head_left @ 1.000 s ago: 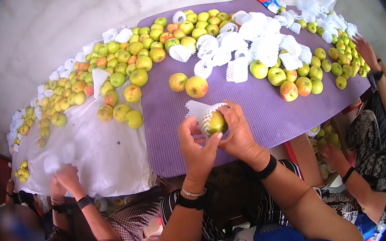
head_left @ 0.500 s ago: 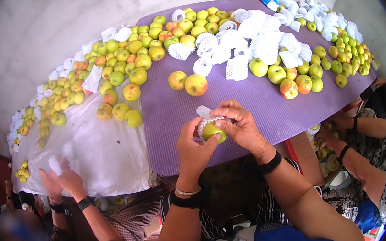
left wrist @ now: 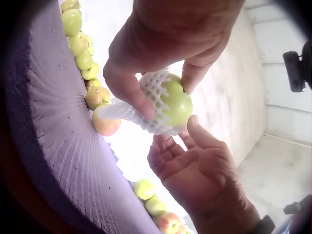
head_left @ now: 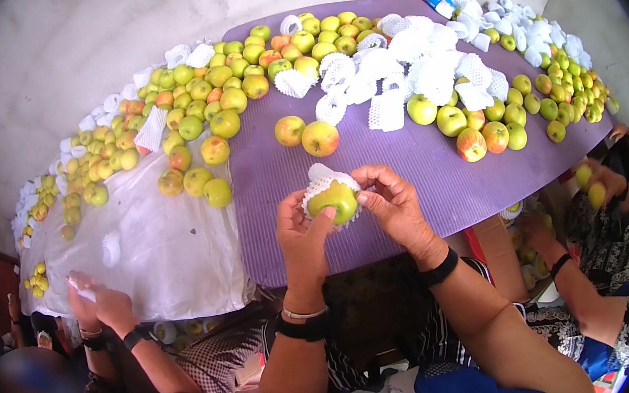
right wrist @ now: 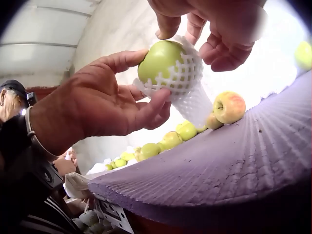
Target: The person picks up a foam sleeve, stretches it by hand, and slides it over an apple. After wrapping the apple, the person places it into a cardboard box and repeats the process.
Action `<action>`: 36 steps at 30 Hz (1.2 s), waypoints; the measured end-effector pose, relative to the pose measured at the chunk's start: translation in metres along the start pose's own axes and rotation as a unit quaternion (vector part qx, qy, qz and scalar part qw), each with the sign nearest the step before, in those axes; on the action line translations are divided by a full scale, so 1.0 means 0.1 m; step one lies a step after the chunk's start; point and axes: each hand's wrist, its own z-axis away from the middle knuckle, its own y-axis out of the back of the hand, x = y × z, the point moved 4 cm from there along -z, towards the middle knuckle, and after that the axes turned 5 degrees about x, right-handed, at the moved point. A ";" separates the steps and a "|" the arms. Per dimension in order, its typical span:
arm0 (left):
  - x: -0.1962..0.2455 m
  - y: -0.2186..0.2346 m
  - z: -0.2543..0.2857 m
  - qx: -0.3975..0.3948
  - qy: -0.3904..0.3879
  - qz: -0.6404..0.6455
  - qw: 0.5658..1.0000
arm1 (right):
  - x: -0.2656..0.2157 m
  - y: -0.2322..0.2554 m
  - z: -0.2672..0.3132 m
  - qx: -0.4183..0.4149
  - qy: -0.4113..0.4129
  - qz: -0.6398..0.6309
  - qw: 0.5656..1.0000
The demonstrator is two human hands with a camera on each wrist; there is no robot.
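A green apple (head_left: 338, 200) sits partly inside a white foam net sleeve (head_left: 321, 172), its bare side facing me in the head view. My left hand (head_left: 302, 233) grips the apple and sleeve, thumb across the bare skin and fingers on the mesh. On the other side, my right hand (head_left: 398, 206) has its thumb and curled fingertips at the sleeve's edge, beside the apple. The left wrist view shows the net (left wrist: 155, 90) covering one part of the apple (left wrist: 178, 102). An unfilled end of the net (right wrist: 195, 105) trails off in the right wrist view.
Two loose apples (head_left: 320, 139) lie ahead on the purple mat (head_left: 277, 209). Behind are a pile of foam sleeves (head_left: 423, 57) and many apples (head_left: 218, 79). People work on both sides; the left person's hands (head_left: 100, 301) hold a sleeve over white sheeting (head_left: 153, 224).
The apple has turned in my hands, showing more bare skin, and shifted slightly left. My right fingers have moved from atop the sleeve to its right edge. The left neighbour's hands have lowered.
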 end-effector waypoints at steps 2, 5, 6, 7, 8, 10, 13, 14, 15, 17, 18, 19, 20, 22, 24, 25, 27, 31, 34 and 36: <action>0.01 -0.01 0.01 0.002 0.021 0.028 0.999 | 0.05 0.02 0.01 0.014 -0.021 -0.018 1.000; 0.03 -0.06 0.03 -0.015 -0.001 0.013 1.000 | 0.09 0.05 0.01 0.032 -0.041 -0.024 0.998; 0.01 -0.06 0.04 -0.020 -0.005 0.012 1.000 | 0.10 0.06 0.01 0.037 -0.042 -0.011 0.998; 0.00 -0.07 0.04 -0.024 -0.010 0.010 1.000 | 0.09 0.05 0.01 0.037 -0.042 -0.011 0.998; -0.01 -0.08 0.04 -0.025 -0.010 0.011 1.000 | 0.06 0.06 0.03 0.059 -0.026 -0.011 0.998; -0.01 -0.09 0.05 -0.012 -0.030 0.010 0.999 | 0.00 0.05 0.05 0.081 -0.010 -0.009 0.997; -0.06 -0.07 0.04 0.005 -0.048 0.017 0.999 | -0.11 0.01 0.07 0.061 0.003 -0.020 0.998; -0.06 -0.07 0.05 0.004 -0.048 0.017 0.999 | -0.14 0.00 0.07 0.043 0.001 -0.037 0.998; -0.06 -0.07 0.06 0.010 -0.014 0.040 0.999 | -0.16 -0.02 0.06 0.025 0.000 -0.054 0.998; -0.07 -0.05 0.05 0.015 0.018 0.063 0.998 | -0.22 -0.03 0.05 0.013 0.054 0.009 0.998; -0.09 -0.04 0.05 0.009 0.022 0.067 0.997 | -0.26 -0.06 0.06 0.001 0.107 0.073 0.992; -0.10 -0.03 0.04 0.003 0.025 0.071 0.997 | -0.27 -0.07 0.06 0.001 0.107 0.073 0.992; -0.09 -0.04 0.05 0.003 0.026 0.071 0.997 | -0.29 -0.09 0.08 0.001 0.131 0.129 0.983; -0.02 -0.09 0.05 -0.032 -0.011 0.116 0.993 | -0.32 -0.14 0.12 0.002 0.154 0.184 0.971; -0.10 -0.04 0.00 -0.039 -0.052 0.094 0.993 | -0.37 -0.25 0.18 -0.026 0.232 0.225 0.946; -0.10 -0.02 -0.01 -0.046 -0.094 0.072 0.992 | -0.34 -0.28 0.21 -0.047 0.247 0.211 0.944; -0.07 0.02 -0.01 -0.038 -0.053 0.097 0.993 | -0.33 -0.22 0.20 -0.045 0.203 0.172 0.963; -0.02 0.03 0.01 -0.020 0.016 0.112 0.993 | -0.13 0.09 0.02 0.110 0.105 0.072 0.986; 0.01 -0.03 0.05 -0.038 0.056 0.100 0.993 | 0.02 0.23 -0.08 0.123 -0.030 -0.011 0.992; -0.02 -0.04 0.05 -0.042 0.059 0.092 0.993 | 0.04 0.24 -0.10 0.131 -0.053 -0.065 0.988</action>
